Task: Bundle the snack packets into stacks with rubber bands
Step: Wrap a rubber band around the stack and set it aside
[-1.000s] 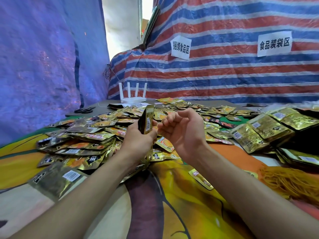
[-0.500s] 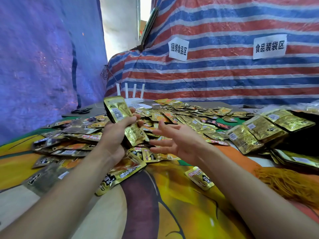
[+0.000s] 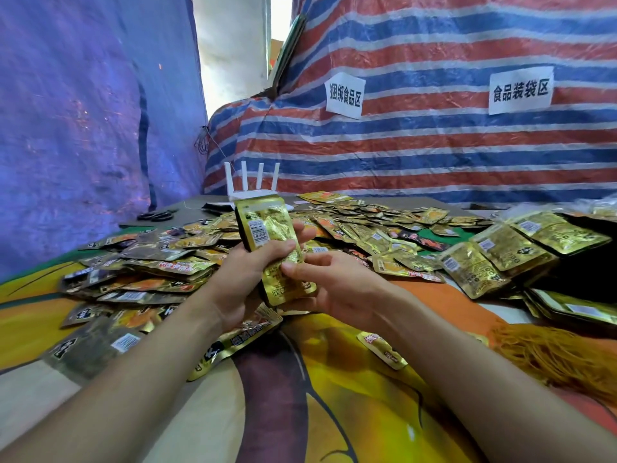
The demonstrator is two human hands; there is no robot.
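A stack of gold snack packets [image 3: 267, 228] stands upright in the middle, barcode side toward me. My left hand [image 3: 243, 275] grips it around its middle, fingers wrapped over the front. My right hand [image 3: 334, 285] pinches the lower end of the stack between thumb and fingers. Loose gold packets [image 3: 160, 269] lie heaped across the table behind and to the left. A mass of orange rubber bands [image 3: 554, 355] lies on the table at the right.
Bundled gold stacks [image 3: 500, 252] lie at the right. A white router [image 3: 250, 192] with antennas and black scissors [image 3: 157, 215] sit at the back. Striped tarp with paper signs closes the far side, blue tarp the left. A single packet [image 3: 384, 349] lies near my right forearm.
My left hand has swung the stack from the left to the middle and set it more upright. My right hand, spread open before, now pinches its lower end.
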